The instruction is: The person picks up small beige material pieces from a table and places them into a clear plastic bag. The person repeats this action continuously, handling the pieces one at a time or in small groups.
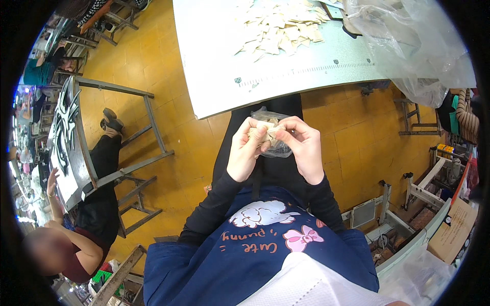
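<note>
My left hand [244,150] and my right hand [305,148] meet above my lap, thumbs and fingers pinched together. Between them is a small cream piece [264,125], which looks like fabric; both hands are closed on it. Just below, a clear plastic bag [279,150] rests on my lap with more cream pieces partly visible inside. My fingers hide much of the bag. A loose heap of similar cream pieces [286,31] lies on the pale table [214,71] in front of me.
A ruler scale [301,74] runs along the table's near edge. Crumpled clear plastic [408,46] covers its right side. Metal frames and a cardboard box [452,230] stand at the right. On the left, another person sits by a metal-framed table [81,137] bearing dark strips.
</note>
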Motion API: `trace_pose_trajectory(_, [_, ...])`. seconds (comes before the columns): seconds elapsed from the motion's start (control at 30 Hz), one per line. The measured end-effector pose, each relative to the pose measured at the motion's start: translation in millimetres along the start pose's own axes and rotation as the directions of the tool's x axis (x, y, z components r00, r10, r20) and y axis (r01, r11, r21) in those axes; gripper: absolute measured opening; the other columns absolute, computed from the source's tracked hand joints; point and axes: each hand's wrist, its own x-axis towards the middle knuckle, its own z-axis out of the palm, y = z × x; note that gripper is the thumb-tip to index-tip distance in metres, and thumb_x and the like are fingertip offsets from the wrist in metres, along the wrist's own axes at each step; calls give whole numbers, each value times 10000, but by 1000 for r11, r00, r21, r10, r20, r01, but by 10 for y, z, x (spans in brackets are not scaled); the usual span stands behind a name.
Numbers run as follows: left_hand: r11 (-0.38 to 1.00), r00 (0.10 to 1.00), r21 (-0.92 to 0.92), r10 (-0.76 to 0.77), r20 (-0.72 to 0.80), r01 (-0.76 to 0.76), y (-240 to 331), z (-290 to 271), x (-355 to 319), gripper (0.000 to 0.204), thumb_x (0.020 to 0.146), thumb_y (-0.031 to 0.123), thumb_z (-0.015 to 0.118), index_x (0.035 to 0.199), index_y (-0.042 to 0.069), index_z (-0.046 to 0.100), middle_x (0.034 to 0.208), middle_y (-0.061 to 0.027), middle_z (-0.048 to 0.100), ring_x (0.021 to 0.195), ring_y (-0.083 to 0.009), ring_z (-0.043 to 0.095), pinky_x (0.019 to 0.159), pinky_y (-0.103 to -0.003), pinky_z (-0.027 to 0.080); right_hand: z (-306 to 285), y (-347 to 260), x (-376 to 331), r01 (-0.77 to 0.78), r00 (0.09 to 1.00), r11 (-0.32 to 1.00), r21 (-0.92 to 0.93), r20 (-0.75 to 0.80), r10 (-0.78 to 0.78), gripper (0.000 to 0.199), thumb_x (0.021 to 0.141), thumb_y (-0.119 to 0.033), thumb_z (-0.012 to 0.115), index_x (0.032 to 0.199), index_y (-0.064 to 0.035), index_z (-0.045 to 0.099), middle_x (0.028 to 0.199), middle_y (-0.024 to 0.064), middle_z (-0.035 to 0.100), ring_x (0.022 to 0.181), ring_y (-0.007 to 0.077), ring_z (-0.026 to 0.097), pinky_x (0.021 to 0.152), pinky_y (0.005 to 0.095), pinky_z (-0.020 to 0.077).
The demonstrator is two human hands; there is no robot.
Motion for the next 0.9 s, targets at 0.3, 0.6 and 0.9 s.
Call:
trace_pose_trajectory(0.3, [995,999,102,-6,-39,10,100,-176,-6,185,1055,246,480,1031,64,495,929,-86,659,683,-45,424,600,-182,338,-101,-56,20,42,999,958,-285,15,-40,156,904,-81,677,1012,32,688,1018,75,648,893,141,610,781,287,491])
trace_pose_trajectory(0.6, [976,967,-57,-201,159,212,-75,-159,3,298,1063,319,452,1139,39,521,919,-24,567,682,-56,446,583,-192,363,66,-98,22,174,982,880,-442,12,-188,146,820,-36,736,958,5,714,950,82,655,800,168,643,698,274,503])
trace_pose_trajectory(0.9, [906,925,-230,-376,-55,355,20,-42,-2,406,1038,208,460,1337,-66,463,1053,-91,607,780,-82,516,709,-207,450,-40,-142,-78,116,992,868,-484,22,-120,92,825,-30,725,908,5,707,930,76,666,799,140,632,674,246,490])
